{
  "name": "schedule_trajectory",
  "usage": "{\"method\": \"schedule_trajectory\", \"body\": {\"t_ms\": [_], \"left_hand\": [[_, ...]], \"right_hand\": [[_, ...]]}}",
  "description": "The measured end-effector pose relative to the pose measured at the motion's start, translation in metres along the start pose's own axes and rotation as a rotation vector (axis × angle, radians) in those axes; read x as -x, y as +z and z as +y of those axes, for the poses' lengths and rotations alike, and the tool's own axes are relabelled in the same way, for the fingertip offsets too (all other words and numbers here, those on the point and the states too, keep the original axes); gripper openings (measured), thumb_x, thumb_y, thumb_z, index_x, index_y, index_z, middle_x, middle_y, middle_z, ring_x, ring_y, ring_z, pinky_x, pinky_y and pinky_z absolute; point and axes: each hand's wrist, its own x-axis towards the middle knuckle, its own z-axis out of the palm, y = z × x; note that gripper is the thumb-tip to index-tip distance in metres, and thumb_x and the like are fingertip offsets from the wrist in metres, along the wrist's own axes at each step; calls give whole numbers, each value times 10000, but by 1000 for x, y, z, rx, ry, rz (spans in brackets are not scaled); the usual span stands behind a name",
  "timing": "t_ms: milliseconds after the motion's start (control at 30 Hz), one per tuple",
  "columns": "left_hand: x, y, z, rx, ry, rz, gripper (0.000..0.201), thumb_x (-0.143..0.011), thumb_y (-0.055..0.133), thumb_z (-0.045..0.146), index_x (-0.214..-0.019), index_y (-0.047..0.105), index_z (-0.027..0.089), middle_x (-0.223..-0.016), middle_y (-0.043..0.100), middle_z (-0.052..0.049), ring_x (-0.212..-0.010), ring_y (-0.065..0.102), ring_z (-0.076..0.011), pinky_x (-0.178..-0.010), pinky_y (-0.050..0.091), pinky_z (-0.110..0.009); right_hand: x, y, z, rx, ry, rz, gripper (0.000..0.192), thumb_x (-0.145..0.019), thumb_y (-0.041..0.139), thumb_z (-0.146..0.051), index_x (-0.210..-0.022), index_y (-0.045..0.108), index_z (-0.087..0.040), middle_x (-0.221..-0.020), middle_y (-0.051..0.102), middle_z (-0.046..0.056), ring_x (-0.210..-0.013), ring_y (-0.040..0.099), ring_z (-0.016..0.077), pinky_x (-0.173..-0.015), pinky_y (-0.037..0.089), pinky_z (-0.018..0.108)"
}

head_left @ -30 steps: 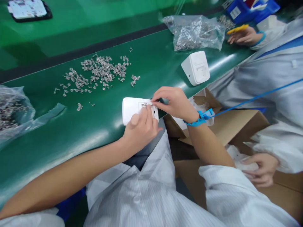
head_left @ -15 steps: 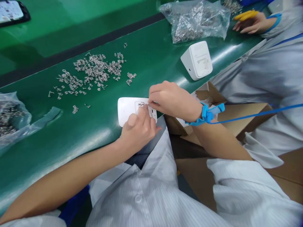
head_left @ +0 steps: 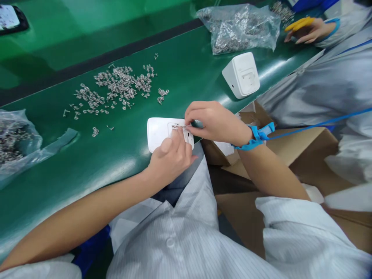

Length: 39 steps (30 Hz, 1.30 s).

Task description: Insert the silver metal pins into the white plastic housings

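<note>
A white plastic housing [head_left: 157, 133] lies on the green work surface at its near edge, a recess with small metal parts in its upper face. My left hand [head_left: 174, 155] rests on it, index and middle fingers pressing at the recess and the others curled. From the right, my right hand [head_left: 213, 121] reaches the recess with thumb and forefinger pinched on a small metal clip [head_left: 184, 126], mostly hidden by the fingertips. A blue strap [head_left: 254, 138] circles my right wrist. Beyond the housing, small metal clips [head_left: 122, 83] are spread in a loose pile.
A second white housing [head_left: 242, 75] stands to the right. Clear bags of metal parts lie at the back, one bag [head_left: 241, 29] right, another bag [head_left: 17, 139] left. A co-worker's hand [head_left: 310, 31] is at far right. Open cardboard boxes [head_left: 308, 151] sit below the edge.
My right thumb and forefinger have shifted slightly and show a wider gap behind the pinch. The left hand stays on the housing. The view has moved a little.
</note>
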Motion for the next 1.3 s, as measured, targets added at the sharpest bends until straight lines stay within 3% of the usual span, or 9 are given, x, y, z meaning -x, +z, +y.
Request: {"method": "schedule_trajectory", "body": {"t_ms": [367,533,667,1000,1300], "left_hand": [[-1,0,-1,88,-17,-12,405,-1052,513,360,-1060,741,25,-1277,704,-277,-1154,718,-322,-974,454,-400],[0,2,0,122,-30,-11,388,-1038,533,356,-1077,749,36,-1295,697,-268,-1177,708,-327,-1068,422,-424],[1,1,0,85,-17,30,400,-1037,534,355,-1042,745,16,-1255,711,-280,-1166,716,-313,-1064,437,-390],[2,0,0,135,-30,-43,376,-1024,556,357,-1065,742,34,-1317,681,-279,-1233,681,-342,-1086,439,-425],[3,2,1,86,-11,-16,334,-1008,575,331,-1039,730,36,-1323,676,-287,-1213,687,-352,-1045,445,-425]], "right_hand": [[6,29,-26,149,187,175,143,-893,580,-171,-763,635,-194,-979,669,115,-904,572,265,-782,450,417],[3,37,-25,103,183,233,139,-880,566,-157,-754,586,-213,-968,646,105,-908,555,261,-812,456,422],[3,35,-23,113,162,211,138,-883,552,-158,-759,564,-217,-970,644,112,-922,559,268,-823,459,423],[-3,13,-13,0,88,97,120,-871,549,-144,-794,616,-206,-965,672,96,-894,608,242,-791,478,375],[6,12,-3,-126,58,138,123,-940,577,-206,-858,670,-204,-943,693,84,-848,614,222,-756,496,367]]}}
